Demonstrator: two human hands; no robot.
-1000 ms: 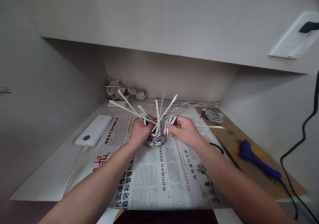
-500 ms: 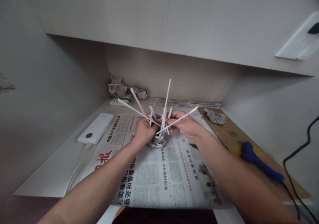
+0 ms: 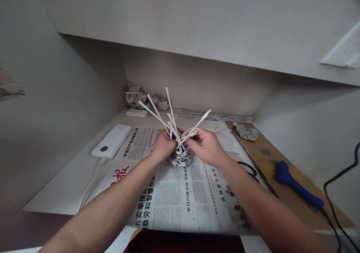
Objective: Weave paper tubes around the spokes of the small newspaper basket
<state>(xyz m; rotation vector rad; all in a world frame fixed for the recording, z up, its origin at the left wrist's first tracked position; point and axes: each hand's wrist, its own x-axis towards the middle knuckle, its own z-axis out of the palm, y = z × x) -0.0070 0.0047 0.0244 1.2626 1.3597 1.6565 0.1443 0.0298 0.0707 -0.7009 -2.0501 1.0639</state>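
A small basket woven from rolled newspaper (image 3: pixel 180 159) stands on the spread newspaper (image 3: pixel 174 196), between my hands. Several white paper sticks (image 3: pixel 171 108) rise from its rim and fan out upward. My left hand (image 3: pixel 164 145) is closed around the basket's left side, thumb near the sticks' lower ends; some of its fingers are hidden behind. With my right hand (image 3: pixel 206 144) I pinch a paper stick (image 3: pixel 200 121) at the right rim, thumb and fingers together. That stick slants up to the right.
A white power bank (image 3: pixel 111 141) with a cable lies left. Behind are a bundle of rolled paper sticks (image 3: pixel 213 116) and more woven paper pieces (image 3: pixel 162 103). On cardboard (image 3: pixel 260 140) at right lie crumpled paper (image 3: pixel 245 131) and a blue corded tool (image 3: pixel 298 187). Black loops (image 3: pixel 250 169) show beside my right forearm.
The tall upright stick now leans left, and the right-hand stick stands steeper. My right hand has shifted at the rim, its thumb now in sight. The view has moved slightly.
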